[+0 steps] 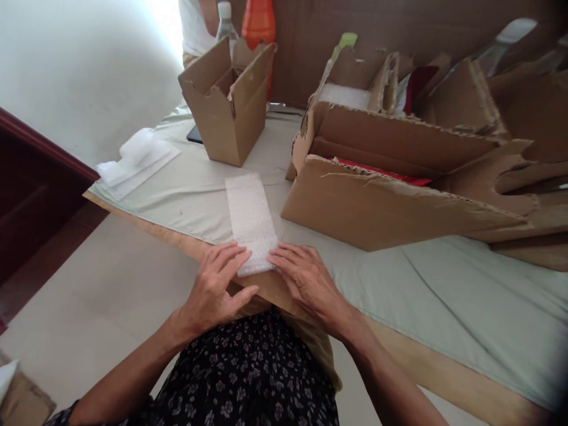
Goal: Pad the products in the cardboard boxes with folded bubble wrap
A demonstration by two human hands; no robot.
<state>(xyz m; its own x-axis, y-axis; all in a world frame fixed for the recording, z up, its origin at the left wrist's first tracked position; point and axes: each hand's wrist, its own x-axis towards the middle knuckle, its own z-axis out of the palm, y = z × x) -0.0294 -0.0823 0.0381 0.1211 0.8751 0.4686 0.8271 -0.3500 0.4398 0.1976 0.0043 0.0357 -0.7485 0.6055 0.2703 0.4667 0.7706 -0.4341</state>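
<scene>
A flat white bubble-wrap pouch [251,207] lies lengthwise on the cloth-covered table, its near end at the table's front edge. My left hand [219,283] rests its fingertips on the pouch's near left side, with the thumb stretched out apart. On the near right corner lie the extended fingers of my right hand [304,277]. Both hands are open and press from above; neither is wrapped round the pouch. What the pouch contains, if anything, cannot be seen.
More bubble wrap [139,154] lies at the table's left end. Behind the pouch stands a small open cardboard box [231,118], with a dark flat object [194,136] beside it. A larger box [381,201] holds something red. Bottles, including an orange one [258,23], stand behind.
</scene>
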